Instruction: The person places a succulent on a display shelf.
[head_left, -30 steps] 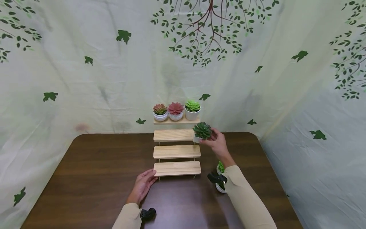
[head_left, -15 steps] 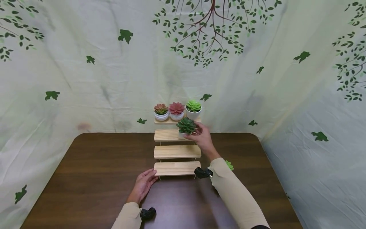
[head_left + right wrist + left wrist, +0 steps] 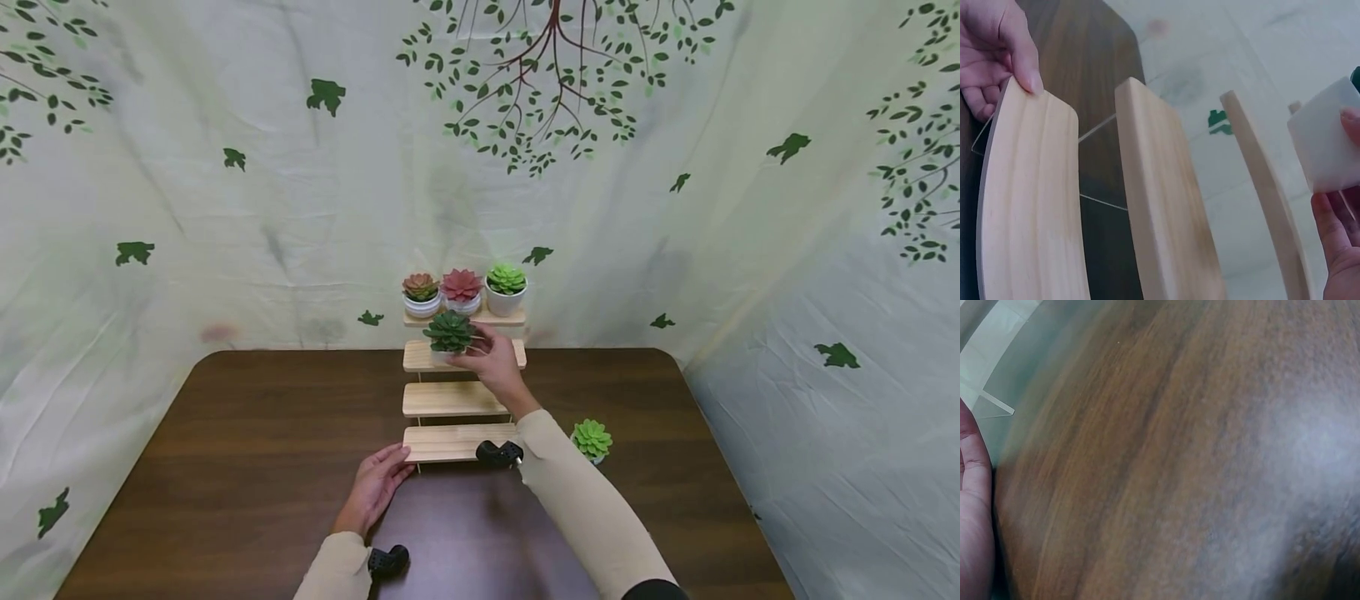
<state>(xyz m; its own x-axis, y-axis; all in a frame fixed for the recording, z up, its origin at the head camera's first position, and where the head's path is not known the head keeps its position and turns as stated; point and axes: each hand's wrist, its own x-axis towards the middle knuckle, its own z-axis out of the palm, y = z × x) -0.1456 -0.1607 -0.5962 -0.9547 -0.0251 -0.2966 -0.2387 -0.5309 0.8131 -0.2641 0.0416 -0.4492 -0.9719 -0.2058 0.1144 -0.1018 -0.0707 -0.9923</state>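
A four-tier wooden shelf stand (image 3: pixel 461 400) stands on the table. My left hand (image 3: pixel 375 487) pinches the left end of its lowest board, with the thumb on top, as the right wrist view shows. My right hand (image 3: pixel 491 367) grips a dark green potted succulent (image 3: pixel 448 332) by its white pot (image 3: pixel 1325 137). That pot is over the left part of the second board from the top; whether it touches the board cannot be told. On the top board sit a reddish-green succulent (image 3: pixel 421 287), a red succulent (image 3: pixel 461 286) and a bright green succulent (image 3: pixel 506 282), all in white pots.
Right of the stand, a bright green succulent (image 3: pixel 592 437) stands on the brown table (image 3: pixel 262 433), partly behind the right sleeve (image 3: pixel 585 492). A leaf-printed cloth (image 3: pixel 225 208) hangs behind the table and along its right side.
My right hand has carried the dark green succulent leftward, from the right end of the second board to its left part. The left hand keeps its place on the lowest board.
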